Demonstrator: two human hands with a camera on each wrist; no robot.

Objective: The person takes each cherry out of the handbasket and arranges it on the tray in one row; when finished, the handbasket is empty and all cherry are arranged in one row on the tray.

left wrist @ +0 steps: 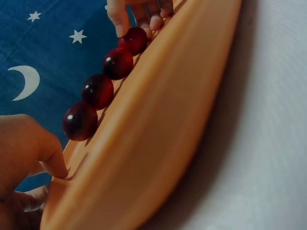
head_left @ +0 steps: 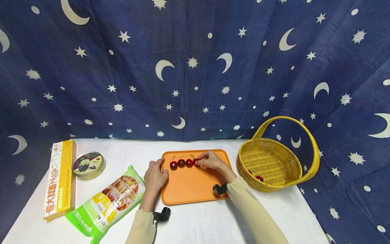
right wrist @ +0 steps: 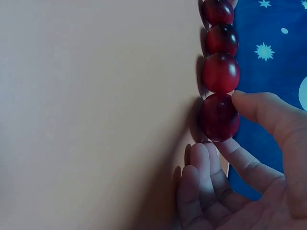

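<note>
Several dark red cherries with stems stand in a row along the far side of an orange tray. My right hand pinches the rightmost cherry between thumb and index finger; it touches the neighbouring cherry and sits on the tray. The other right fingers curl beside it, near the tray surface. At the tray's left edge, my left hand grips the rim, its thumb over the edge and its other fingers outside, partly hidden in the left wrist view.
A yellow wicker basket with a tall handle stands right of the tray, red cherries inside. To the left lie a green food bag, a round tin and a pasta box. A blue patterned cloth hangs behind.
</note>
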